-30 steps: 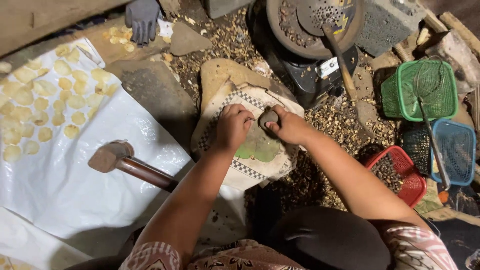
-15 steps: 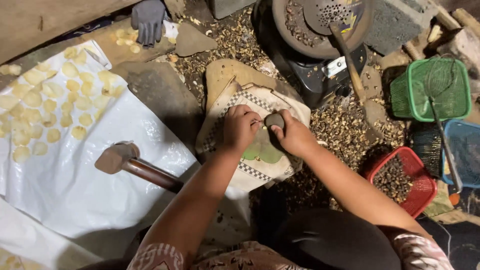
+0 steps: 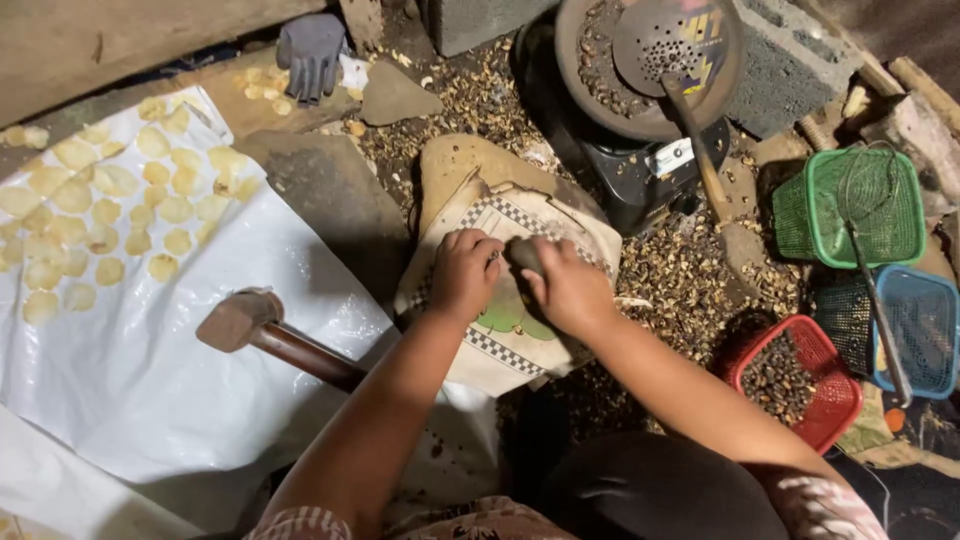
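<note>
My left hand (image 3: pixel 462 272) and my right hand (image 3: pixel 568 290) rest side by side on a flat stone block covered by a checkered plastic sheet (image 3: pixel 500 345). My right hand is closed around a small dark stone (image 3: pixel 524 254). My left hand's fingers are curled down on the sheet just beside that stone; whether they pinch anything is hidden. A wooden mallet (image 3: pixel 262 330) lies to the left on a white sheet (image 3: pixel 150 380).
Several pale flattened discs (image 3: pixel 110 215) are spread on the white sheet. A dark pan with a perforated ladle (image 3: pixel 640 60) stands behind. Green (image 3: pixel 865 205), blue (image 3: pixel 925 325) and red (image 3: pixel 790 375) baskets sit at right. Husks litter the ground. A grey glove (image 3: pixel 308 55) lies behind.
Both hands stay on the stone block with the small stone between them; the view has shifted slightly, and the hands have barely moved.
</note>
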